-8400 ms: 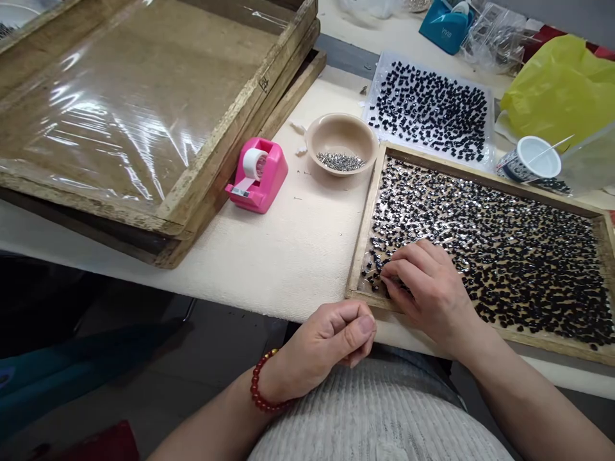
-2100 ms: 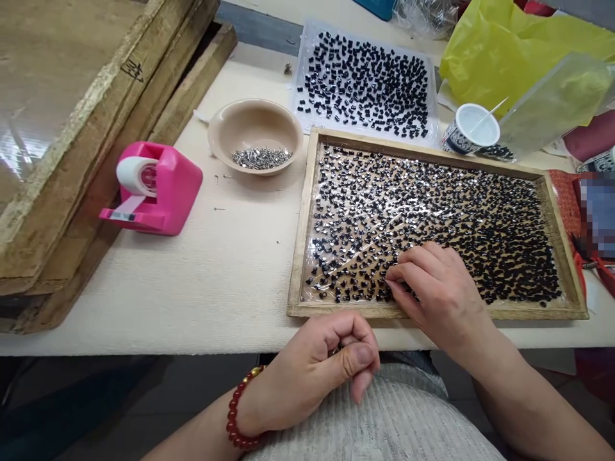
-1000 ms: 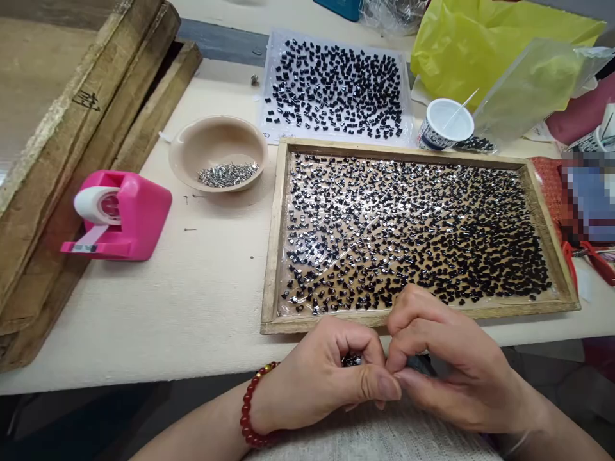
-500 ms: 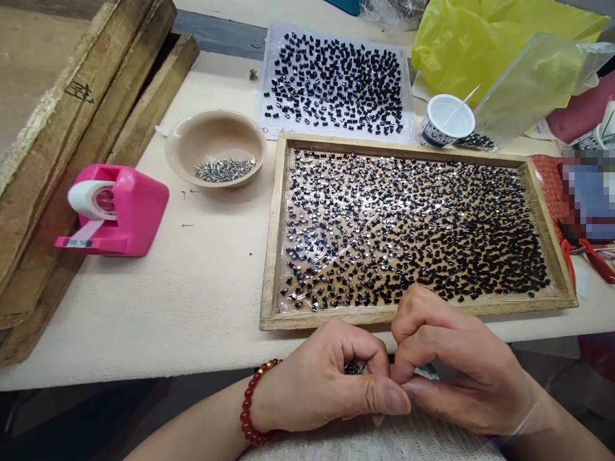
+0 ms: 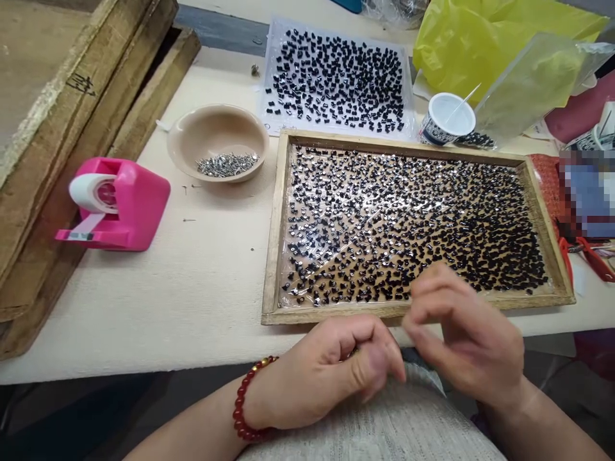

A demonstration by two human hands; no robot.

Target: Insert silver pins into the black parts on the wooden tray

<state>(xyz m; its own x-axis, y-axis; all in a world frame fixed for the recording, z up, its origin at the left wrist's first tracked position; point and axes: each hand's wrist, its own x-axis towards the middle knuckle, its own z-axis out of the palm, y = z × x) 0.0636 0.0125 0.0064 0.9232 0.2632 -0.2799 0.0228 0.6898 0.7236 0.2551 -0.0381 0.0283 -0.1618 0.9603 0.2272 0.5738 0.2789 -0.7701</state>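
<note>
My left hand (image 5: pixel 327 374) is curled into a loose fist in front of the wooden-framed tray (image 5: pixel 331 315). Small shiny dark pieces showed in its curl a moment ago; now they are almost wholly hidden. Apart from it, my right hand (image 5: pixel 468 342) is raised at the tray's front edge, thumb and forefinger together and slightly blurred. Whatever it pinches, if anything, is too small to make out. Rows of small black pieces with shiny tips (image 5: pixel 413 218) cover the tray. Behind its left corner stands a beige bowl (image 5: pixel 206 131) with small metal pins (image 5: pixel 228 164).
A pink tape dispenser (image 5: pixel 139 205) stands beside stacked wooden frames (image 5: pixel 96 96) at left. Behind the tray lie a white sheet of black pieces (image 5: pixel 336 80), a white cup (image 5: pixel 449 115) and a yellow bag (image 5: pixel 500 45). Red-handled pliers (image 5: pixel 593 259) lie at right.
My right hand has drawn away from my left and moved up and right. The left fingers have closed further over what they hold. The view has shifted slightly.
</note>
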